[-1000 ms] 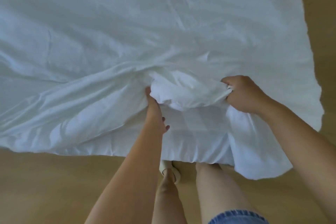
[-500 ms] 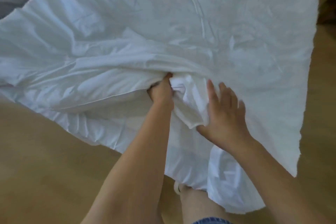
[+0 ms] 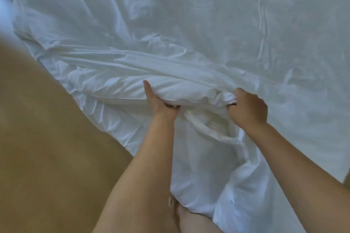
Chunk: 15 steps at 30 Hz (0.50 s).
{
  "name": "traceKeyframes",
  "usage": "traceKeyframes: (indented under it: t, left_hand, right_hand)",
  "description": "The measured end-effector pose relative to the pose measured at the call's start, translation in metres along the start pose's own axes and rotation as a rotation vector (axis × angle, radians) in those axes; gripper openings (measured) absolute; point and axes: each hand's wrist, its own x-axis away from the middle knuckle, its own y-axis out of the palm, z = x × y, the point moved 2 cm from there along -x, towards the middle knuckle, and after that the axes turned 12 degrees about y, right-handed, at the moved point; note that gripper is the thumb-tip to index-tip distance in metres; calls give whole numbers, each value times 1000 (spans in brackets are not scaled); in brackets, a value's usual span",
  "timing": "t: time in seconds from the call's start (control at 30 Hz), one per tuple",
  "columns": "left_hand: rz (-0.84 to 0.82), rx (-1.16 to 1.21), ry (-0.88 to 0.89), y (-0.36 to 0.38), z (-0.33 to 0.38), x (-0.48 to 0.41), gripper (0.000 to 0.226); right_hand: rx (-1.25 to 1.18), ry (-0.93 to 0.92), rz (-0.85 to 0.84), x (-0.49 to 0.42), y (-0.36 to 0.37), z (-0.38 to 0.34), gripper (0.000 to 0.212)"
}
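A large white sheet [image 3: 189, 24] lies spread over the floor and fills most of the head view, creased and bunched near the middle. My left hand [image 3: 160, 104] grips a thick fold of the sheet from below, thumb up on the cloth. About a forearm's length to the right, my right hand [image 3: 248, 109] is a fist closed on a bunched edge of the same sheet. Between the hands the fabric sags in a rolled hem [image 3: 204, 128]. The fingers of both hands are partly buried in cloth.
Tan wooden floor [image 3: 47, 147] shows at the left and lower left. My bare legs [image 3: 193, 219] stand at the bottom edge under the sheet's near corner. A pale surface [image 3: 4, 11] shows at the far left edge.
My right hand, flat and open on the sheet half a second ago, has closed on a bunch of cloth. My left hand has shifted its grip on the fold. The view turned left.
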Motion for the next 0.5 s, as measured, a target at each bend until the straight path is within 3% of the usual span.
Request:
traceKeyframes:
  t: [0.07, 0.13, 0.2, 0.27, 0.33, 0.4, 0.5]
  left_hand:
    - [-1, 55, 119, -1, 39, -29, 64]
    - [73, -75, 284, 8, 76, -54, 66]
    - [134, -435, 566, 34, 106, -77, 86]
    - [7, -824, 782, 77, 116, -101, 90]
    - [-177, -1081, 733, 117, 115, -130, 82]
    - [-342, -1336, 524, 137, 108, -159, 80]
    - [-584, -1592, 451, 130, 98, -185, 76]
  right_hand:
    - [-8, 40, -29, -9, -1, -2, 12]
    - [18, 31, -42, -13, -2, -18, 41]
    - [11, -81, -140, -8, 6, -50, 87]
    - [19, -206, -198, -8, 20, -92, 112]
    - [65, -215, -171, -25, 35, -129, 117]
    - [172, -159, -141, -53, 50, -156, 113]
    - [294, -129, -89, -102, 70, -172, 85]
